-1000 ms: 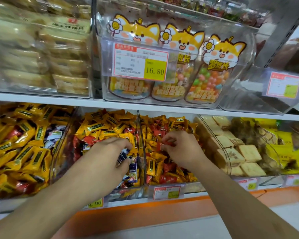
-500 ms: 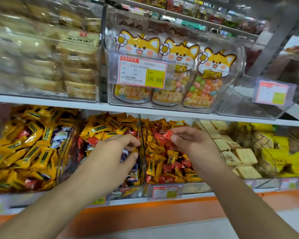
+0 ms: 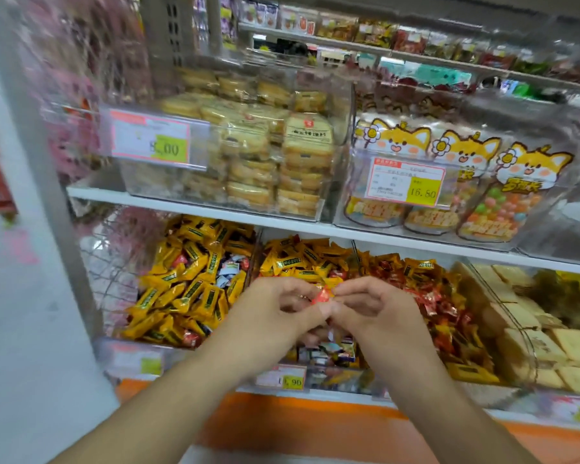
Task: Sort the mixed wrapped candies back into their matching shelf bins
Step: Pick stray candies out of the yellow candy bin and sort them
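Both hands, left hand [image 3: 275, 306] and right hand [image 3: 369, 306], pinch one red candy [image 3: 322, 294] together. Bins behind grip look mixed; most sorting left.

The candy [image 3: 322, 294] pinched between the 2 hands has a red wrapper. The left bin [image 3: 195, 283] holds mostly yellow wrappers with dark labels, and the right bin [image 3: 429, 296] mixes red and yellow ones. Above, 3 bags [image 3: 462, 182] show orange-and-white fox faces over pastel candy balls, beside pink price tags [image 3: 406, 182] with yellow patches.

Wrapped cakes [image 3: 248, 152] and fox-topped candy jars [image 3: 462, 185] fill the upper shelf [image 3: 195, 209].
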The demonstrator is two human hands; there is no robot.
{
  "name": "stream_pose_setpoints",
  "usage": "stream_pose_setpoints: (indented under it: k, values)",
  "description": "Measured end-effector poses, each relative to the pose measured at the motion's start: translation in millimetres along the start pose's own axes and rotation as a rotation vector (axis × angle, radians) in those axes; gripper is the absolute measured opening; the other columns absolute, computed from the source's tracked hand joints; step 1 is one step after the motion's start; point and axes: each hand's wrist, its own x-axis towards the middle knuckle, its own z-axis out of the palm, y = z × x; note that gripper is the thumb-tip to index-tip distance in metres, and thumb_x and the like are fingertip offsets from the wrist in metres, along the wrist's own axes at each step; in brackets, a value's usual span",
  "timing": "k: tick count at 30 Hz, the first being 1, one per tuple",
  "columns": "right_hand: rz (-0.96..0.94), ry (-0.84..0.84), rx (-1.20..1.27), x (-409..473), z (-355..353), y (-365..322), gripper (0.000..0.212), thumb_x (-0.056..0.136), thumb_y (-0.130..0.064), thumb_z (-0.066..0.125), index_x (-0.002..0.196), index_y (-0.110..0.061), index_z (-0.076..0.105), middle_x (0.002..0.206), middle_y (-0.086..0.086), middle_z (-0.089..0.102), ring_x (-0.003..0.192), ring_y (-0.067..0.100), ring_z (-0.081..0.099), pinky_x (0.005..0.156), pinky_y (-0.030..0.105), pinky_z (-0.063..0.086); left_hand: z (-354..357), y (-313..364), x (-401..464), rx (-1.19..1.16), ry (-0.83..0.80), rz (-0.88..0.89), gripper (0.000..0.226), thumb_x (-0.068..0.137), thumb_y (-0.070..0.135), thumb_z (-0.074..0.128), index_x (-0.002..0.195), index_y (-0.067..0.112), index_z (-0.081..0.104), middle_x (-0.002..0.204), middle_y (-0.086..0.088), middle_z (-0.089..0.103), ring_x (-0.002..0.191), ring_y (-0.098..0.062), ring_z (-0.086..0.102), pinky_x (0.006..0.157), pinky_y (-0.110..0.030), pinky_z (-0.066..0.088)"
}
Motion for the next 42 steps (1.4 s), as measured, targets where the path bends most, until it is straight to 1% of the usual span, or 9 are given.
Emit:
stream_pose_setpoints:
  k: [8, 11, 15, 19, 21, 29, 34, 38, 42]
  values:
    - [-0.025, -0.227, -0.020, 4.3, 33.0, -10.1, 0.028, 0.091, 0.001, 0.072, 0.107, -0.022, 0.075, 0.104, -0.006, 0.077, 0.097, 0.014, 0.075, 0.085, 0.029, 0.061, -74.6, -6.8, -5.7, 0.218, 0.330, 0.026, 0.007, 0.091, 0.030, 0.078, 0.091, 0.024, 0.074, 0.085, 0.000, 0.076, 0.079, -0.016, 0.076, 0.074, -0.043, 0.064]
    - [-0.038, -0.142, -0.064, 11.5, 25.0, -5.1, 0.027, 0.092, 0.001, 0.069, 0.102, -0.024, 0.076, 0.101, -0.007, 0.077, 0.095, 0.013, 0.074, 0.086, 0.033, 0.061, -99.8, -7.8, -5.3, 0.600, 0.494, -0.001, 0.013, 0.091, 0.046, 0.072, 0.100, 0.037, 0.069, 0.091, 0.016, 0.071, 0.081, -0.005, 0.069, 0.063, -0.022, 0.052]
    - [-0.053, -0.067, -0.136, 22.0, -2.2, 4.0, 0.031, 0.092, 0.004, 0.067, 0.100, -0.024, 0.076, 0.100, -0.008, 0.077, 0.097, 0.008, 0.072, 0.086, 0.026, 0.058, -95.0, -7.1, 0.3, 0.780, 0.381, -0.052, 0.039, 0.097, 0.040, 0.064, 0.136, 0.039, 0.056, 0.103, 0.002, 0.075, 0.049, -0.012, 0.058, 0.050, -0.019, 0.045]
    - [-0.052, 0.028, -0.207, 34.8, -39.2, 17.7, 0.023, 0.095, -0.003, 0.069, 0.101, -0.025, 0.075, 0.100, -0.007, 0.076, 0.097, 0.007, 0.071, 0.087, 0.025, 0.055, -61.9, -11.6, 13.3, 0.844, 0.223, 0.150, 0.049, 0.098, 0.040, 0.062, 0.146, 0.036, 0.050, 0.152, 0.016, 0.048, 0.123, -0.012, 0.057, 0.106, -0.022, 0.037]
    - [-0.049, 0.097, -0.293, 42.7, -62.1, 29.9, 0.025, 0.095, -0.004, 0.068, 0.106, -0.026, 0.074, 0.100, -0.009, 0.075, 0.095, 0.008, 0.070, 0.085, 0.027, 0.055, -41.9, -16.3, 21.0, 0.854, 0.130, 0.223, 0.051, 0.099, 0.044, 0.060, 0.148, 0.038, 0.047, 0.155, 0.022, 0.041, 0.141, -0.003, 0.041, 0.113, -0.018, 0.028]
    - [0.080, 0.134, -0.638, 86.1, -126.3, 78.5, 0.036, 0.099, -0.014, 0.064, 0.132, -0.028, 0.060, 0.122, -0.007, 0.063, 0.114, 0.015, 0.062, 0.080, 0.023, 0.051, 34.7, -23.8, 43.1, 0.815, -0.234, 0.297, 0.065, 0.104, 0.054, 0.044, 0.157, 0.056, 0.008, 0.161, 0.040, -0.003, 0.151, 0.010, 0.006, 0.121, -0.018, 0.013]
    - [0.017, 0.050, -0.838, 104.2, -119.4, 94.0, 0.056, 0.096, -0.043, 0.069, 0.148, -0.029, 0.053, 0.145, -0.004, 0.058, 0.134, 0.018, 0.053, 0.106, 0.027, 0.044, 61.6, -23.3, 50.7, 0.800, -0.318, 0.299, 0.067, 0.104, 0.057, 0.040, 0.152, 0.065, -0.005, 0.156, 0.046, -0.017, 0.152, 0.009, 0.000, 0.124, -0.026, 0.014]
    - [0.013, 0.005, -0.811, 116.8, -114.5, 104.3, 0.051, 0.096, -0.038, 0.070, 0.145, -0.031, 0.057, 0.142, -0.006, 0.061, 0.130, 0.015, 0.056, 0.103, 0.024, 0.046, 66.4, -29.6, 55.1, 0.807, -0.314, 0.293, 0.065, 0.103, 0.060, 0.038, 0.155, 0.062, -0.001, 0.153, 0.049, -0.020, 0.150, 0.011, 0.003, 0.122, -0.021, 0.016]
    - [0.064, 0.048, -0.729, 120.5, -118.9, 108.6, 0.034, 0.095, -0.021, 0.072, 0.126, -0.033, 0.070, 0.110, -0.015, 0.064, 0.119, 0.010, 0.060, 0.076, 0.009, 0.042, 65.7, -32.0, 56.5, 0.802, -0.285, 0.290, 0.064, 0.101, 0.061, 0.040, 0.157, 0.057, 0.009, 0.152, 0.052, -0.015, 0.148, 0.015, 0.010, 0.119, -0.016, 0.017]
